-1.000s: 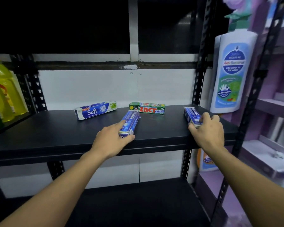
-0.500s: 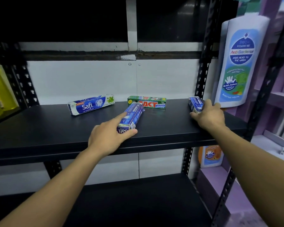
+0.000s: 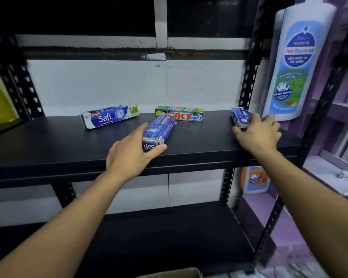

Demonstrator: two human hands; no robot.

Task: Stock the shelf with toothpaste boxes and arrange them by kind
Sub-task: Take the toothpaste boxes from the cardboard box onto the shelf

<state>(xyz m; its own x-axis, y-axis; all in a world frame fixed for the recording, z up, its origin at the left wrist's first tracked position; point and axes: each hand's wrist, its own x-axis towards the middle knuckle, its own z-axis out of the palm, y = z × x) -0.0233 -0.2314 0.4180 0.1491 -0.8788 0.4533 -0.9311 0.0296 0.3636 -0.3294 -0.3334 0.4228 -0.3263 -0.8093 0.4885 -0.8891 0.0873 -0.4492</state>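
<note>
Arms reach in from the bottom of the frame. The left hand (image 3: 129, 155) is in the middle and the right hand (image 3: 257, 135) is at the right. In the last second both hands have slid their boxes a little deeper onto the black shelf (image 3: 48, 147). So I think these two boxes are stocked now, but not yet sorted by kind.

The left hand holds the middle blue box (image 3: 161, 127) by its near end. Its thumb is on the right side and its first finger lies along the left side. The right hand's fingers curl over the near end of the right blue box (image 3: 239, 117) and hide part of it.

Farther back, the middle blue box's far tip covers the start of the green ZACT box (image 3: 187, 115). I cannot tell if they touch. The back Safi box (image 3: 109, 117) lies apart, up and to the left, near the wall.
</note>
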